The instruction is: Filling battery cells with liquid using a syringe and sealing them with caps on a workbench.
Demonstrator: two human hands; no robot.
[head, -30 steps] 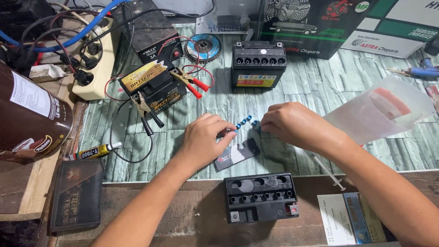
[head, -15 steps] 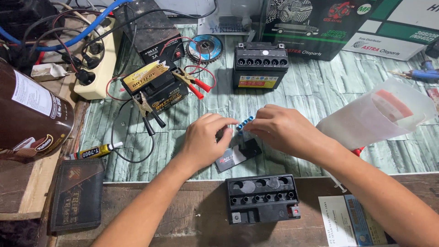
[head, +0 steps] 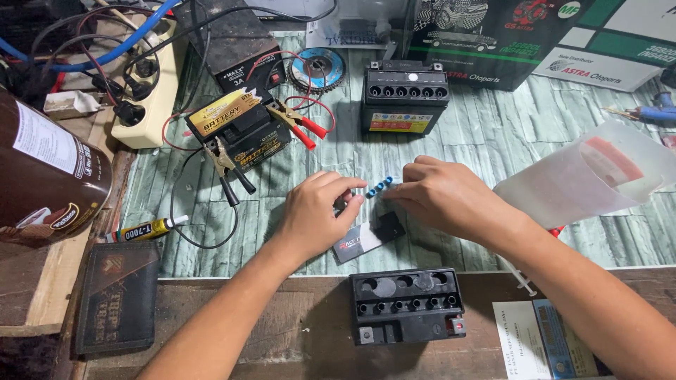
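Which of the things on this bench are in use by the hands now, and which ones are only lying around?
In use:
left hand and right hand, together holding the strip of small blue caps
black open-topped battery case, nearest the hands

Lying about:
yellow glue tube
grey grinding disc
second black battery with yellow label
dark brown wallet

- Three small black boxy batteries: one at lower centre [head: 406, 306], one at upper centre [head: 404, 98], one clamped at upper left [head: 239, 130].
- Two bare hands: left [head: 317, 214], right [head: 440, 197].
- One blue ribbed cap strip [head: 379, 187].
- One round abrasive disc [head: 318, 68].
- One yellow glue tube [head: 144, 229].
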